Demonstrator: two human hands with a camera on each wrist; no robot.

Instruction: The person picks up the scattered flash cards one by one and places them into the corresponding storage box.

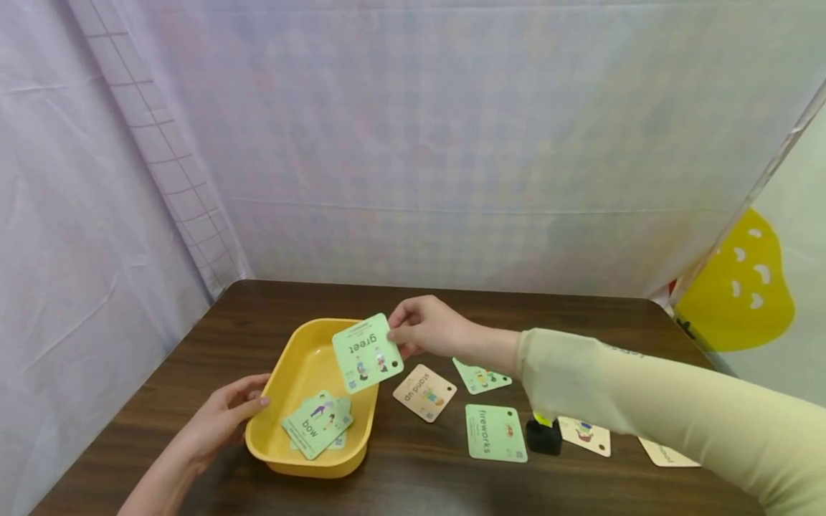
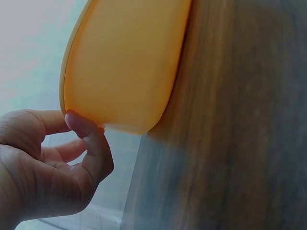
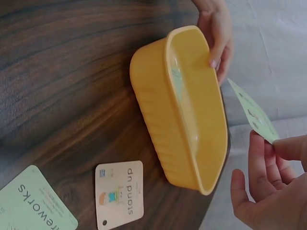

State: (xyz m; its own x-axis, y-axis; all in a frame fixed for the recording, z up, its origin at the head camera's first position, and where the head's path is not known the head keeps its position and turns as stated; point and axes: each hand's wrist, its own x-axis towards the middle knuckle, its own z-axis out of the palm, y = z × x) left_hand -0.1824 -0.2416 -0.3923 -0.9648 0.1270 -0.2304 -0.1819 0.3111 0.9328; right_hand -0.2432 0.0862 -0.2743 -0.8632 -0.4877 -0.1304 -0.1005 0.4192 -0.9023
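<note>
Over the right rim of a yellow plastic bin [image 1: 310,352], my right hand [image 1: 426,326] pinches a green flash card [image 1: 368,352] reading "greet" by its edge. In the right wrist view the same card [image 3: 254,113] is seen nearly edge-on between thumb and fingers. My left hand [image 1: 226,416] grips the bin's left rim, thumb on the inside and fingers outside. The left wrist view shows thumb and fingertip meeting at the bin's wall [image 2: 124,62]. Inside the bin lie green cards, the top one a "bow" card [image 1: 316,428].
Right of the bin on the dark wooden table [image 1: 413,480] lie a "stand up" card [image 1: 424,393], a "fireworks" card [image 1: 495,433], and a partly covered green card [image 1: 480,378]. Beyond them are a small black object [image 1: 544,437] and two cream cards [image 1: 586,435], partly behind my sleeve.
</note>
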